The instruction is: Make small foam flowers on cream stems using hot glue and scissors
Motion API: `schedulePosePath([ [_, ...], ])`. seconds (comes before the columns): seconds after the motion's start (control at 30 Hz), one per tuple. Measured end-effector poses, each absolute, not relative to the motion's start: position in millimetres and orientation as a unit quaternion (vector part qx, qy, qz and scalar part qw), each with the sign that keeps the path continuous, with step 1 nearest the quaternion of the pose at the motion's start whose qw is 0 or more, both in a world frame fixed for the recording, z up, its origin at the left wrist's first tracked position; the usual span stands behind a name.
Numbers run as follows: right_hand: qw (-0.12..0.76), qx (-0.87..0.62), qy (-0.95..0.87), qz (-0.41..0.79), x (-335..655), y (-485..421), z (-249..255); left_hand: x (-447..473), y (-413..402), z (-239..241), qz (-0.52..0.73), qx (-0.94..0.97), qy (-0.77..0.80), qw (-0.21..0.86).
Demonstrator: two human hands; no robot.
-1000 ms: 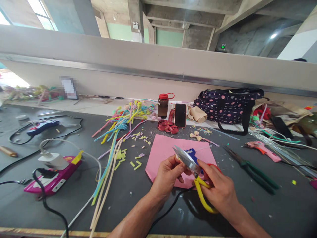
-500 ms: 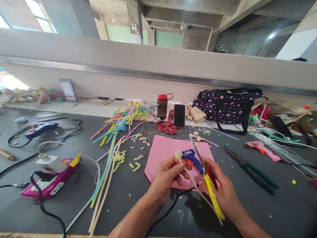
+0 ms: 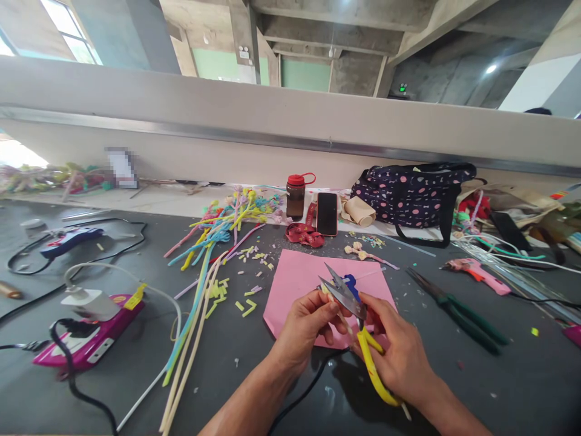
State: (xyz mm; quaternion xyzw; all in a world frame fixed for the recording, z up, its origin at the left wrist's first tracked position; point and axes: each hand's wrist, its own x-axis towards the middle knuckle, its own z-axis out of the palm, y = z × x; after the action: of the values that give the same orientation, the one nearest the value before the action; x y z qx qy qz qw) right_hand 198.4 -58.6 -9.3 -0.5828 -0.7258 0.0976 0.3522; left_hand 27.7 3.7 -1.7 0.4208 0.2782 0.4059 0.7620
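Between the thumb and fingertips of my left hand [image 3: 308, 324] is pinched a thin pale fuzzy stem [image 3: 405, 412], its small yellowish head mostly hidden by fingers and blades. My right hand [image 3: 402, 351] grips yellow-handled scissors [image 3: 373, 366]. Their blades are parted and point up and left, right by the head of the stem. The stem's loose tail shows below the scissor handles. Under my hands lies a pink sheet [image 3: 288, 281], with a blue glue gun [image 3: 350, 281] on it, largely covered by the scissors and my right hand.
Fuzzy stems [image 3: 186, 357] and cut bits lie left, near a magenta power strip [image 3: 115, 324] with cords. Green-handled pliers [image 3: 472, 321] and a pink glue gun [image 3: 483, 275] are right. Behind stand a bottle [image 3: 295, 200], phone [image 3: 327, 214] and patterned bag [image 3: 408, 200].
The scissors have swung left and their blades have opened, now reaching the stem's head by my left fingers. My left hand has stayed almost in place.
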Motion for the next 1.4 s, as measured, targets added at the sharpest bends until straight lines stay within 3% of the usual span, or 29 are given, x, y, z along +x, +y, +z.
schedulePosePath([
  [0.47,0.356,-0.57,-0.739,0.043,201.8,-57.1,-13.1,26.7,3.9,-0.7,0.388,0.458,0.298,0.743],
  [1.4,0.358,-0.567,-0.74,0.051,202.1,-56.7,-16.2,27.2,3.8,0.1,0.378,0.481,0.287,0.737],
])
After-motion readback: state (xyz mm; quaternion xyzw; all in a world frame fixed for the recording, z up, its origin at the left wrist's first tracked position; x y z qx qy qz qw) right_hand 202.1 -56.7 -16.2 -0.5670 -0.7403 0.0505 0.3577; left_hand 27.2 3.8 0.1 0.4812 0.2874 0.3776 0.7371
